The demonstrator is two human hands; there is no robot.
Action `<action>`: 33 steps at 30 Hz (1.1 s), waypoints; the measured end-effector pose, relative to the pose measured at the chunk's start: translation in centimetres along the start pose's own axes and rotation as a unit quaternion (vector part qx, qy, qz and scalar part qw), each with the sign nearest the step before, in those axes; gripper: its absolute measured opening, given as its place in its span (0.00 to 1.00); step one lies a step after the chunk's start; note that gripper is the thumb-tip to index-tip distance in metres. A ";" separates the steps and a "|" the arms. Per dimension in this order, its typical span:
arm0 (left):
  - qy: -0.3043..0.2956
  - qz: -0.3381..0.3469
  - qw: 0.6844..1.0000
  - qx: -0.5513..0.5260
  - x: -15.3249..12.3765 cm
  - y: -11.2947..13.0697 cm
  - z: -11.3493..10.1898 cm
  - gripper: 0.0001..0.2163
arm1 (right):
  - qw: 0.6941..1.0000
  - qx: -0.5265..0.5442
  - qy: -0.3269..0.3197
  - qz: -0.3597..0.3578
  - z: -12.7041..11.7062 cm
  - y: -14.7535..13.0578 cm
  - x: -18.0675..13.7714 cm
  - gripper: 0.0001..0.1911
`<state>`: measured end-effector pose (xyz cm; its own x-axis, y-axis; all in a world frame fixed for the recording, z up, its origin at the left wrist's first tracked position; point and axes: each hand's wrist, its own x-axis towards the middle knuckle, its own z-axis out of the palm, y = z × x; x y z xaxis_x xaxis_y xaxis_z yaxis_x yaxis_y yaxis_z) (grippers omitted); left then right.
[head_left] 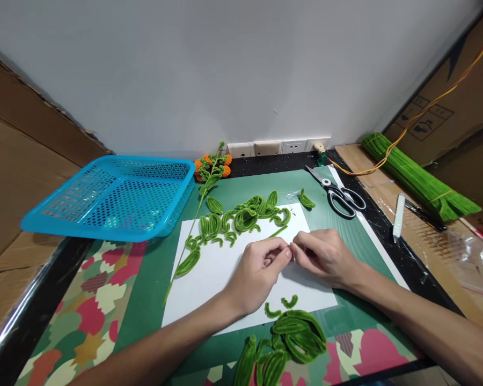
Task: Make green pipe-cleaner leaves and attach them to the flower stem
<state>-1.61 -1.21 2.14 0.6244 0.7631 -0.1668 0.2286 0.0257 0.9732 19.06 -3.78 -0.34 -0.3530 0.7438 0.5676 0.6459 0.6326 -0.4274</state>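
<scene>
My left hand (263, 271) and my right hand (326, 257) meet over the white paper (209, 289), thumbs and fingertips pinched together. Whatever lies between the fingertips is too small and covered to make out. Just beyond them is a short straight green pipe cleaner (278, 231). Bent green pipe-cleaner leaves (247, 214) lie in a loose heap along the paper's far edge. Nearer to me, more fuzzy green leaves (300, 335) are bunched together, with two small curled pieces (290, 301) beside them.
A blue perforated basket (145, 230) stands at the left. A green stem with leaves (209, 185) leans by orange pipe-cleaner flowers (226, 170). Scissors (338, 195) lie at the right, partly open. Farther right are a white-handled tool (398, 217) and a green pipe-cleaner bundle (418, 174).
</scene>
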 end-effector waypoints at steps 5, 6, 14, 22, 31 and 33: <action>-0.005 -0.005 1.000 -0.018 0.0 -0.2 0.0 0.18 | 1.000 -0.027 -0.004 0.008 0.5 -0.1 -0.2 0.14; 0.003 -0.004 1.000 -0.012 0.0 -0.2 0.1 0.19 | 0.999 -0.033 -0.005 0.011 0.6 -0.2 -0.2 0.14; 0.060 0.028 0.997 0.029 0.3 0.0 0.5 0.19 | 0.997 -0.072 0.000 0.013 0.9 -0.6 -0.2 0.16; 0.071 0.029 0.994 0.079 0.1 -0.2 0.6 0.20 | 0.998 -0.061 -0.020 -0.004 0.8 -0.4 -0.3 0.16; 0.070 0.031 0.994 0.078 0.3 -0.1 0.6 0.19 | 0.998 -0.062 -0.025 0.020 0.8 -0.3 -0.1 0.15; 0.074 0.037 0.992 0.096 0.3 0.0 0.5 0.19 | 0.997 -0.062 -0.031 0.017 0.8 -0.3 -0.2 0.16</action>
<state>-1.05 -1.36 1.98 0.5315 0.8451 -0.0578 0.3335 -0.1461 0.9314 18.35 -3.93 -0.90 -0.3680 0.7790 0.5077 0.7361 0.5777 -0.3528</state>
